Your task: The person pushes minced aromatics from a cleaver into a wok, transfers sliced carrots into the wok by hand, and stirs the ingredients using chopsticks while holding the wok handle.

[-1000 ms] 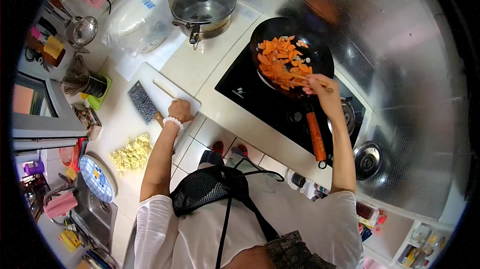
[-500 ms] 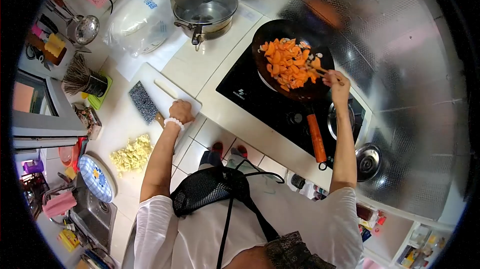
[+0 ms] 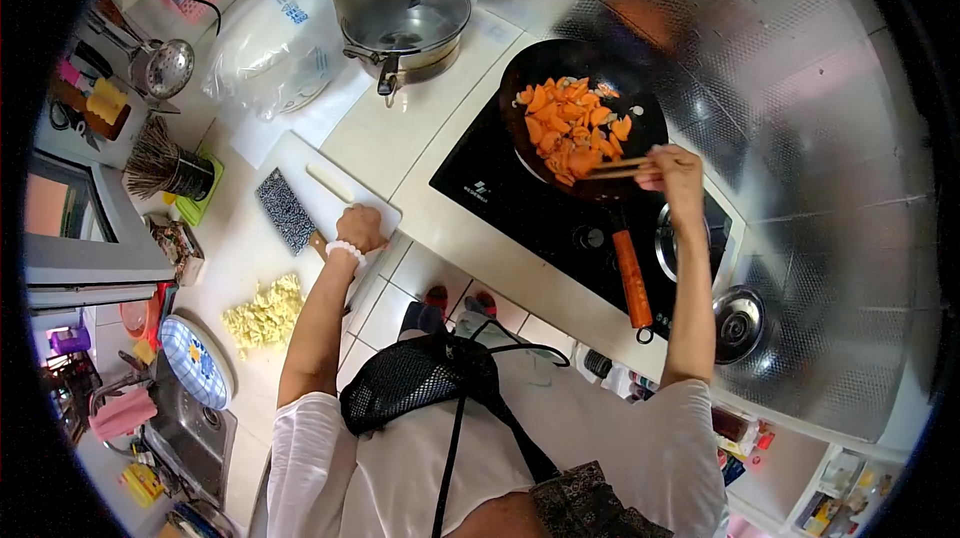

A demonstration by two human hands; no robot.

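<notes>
Chopsticks (image 3: 615, 175) shifted left; carrot slices (image 3: 567, 114) bright orange.

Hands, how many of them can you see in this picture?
2: the left hand is at the edge of the cutting board; the right hand holds chopsticks over the wok.

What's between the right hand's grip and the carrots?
Chopsticks, pointing from the right hand's grip toward the carrots in the wok. Shows in the head view.
</notes>
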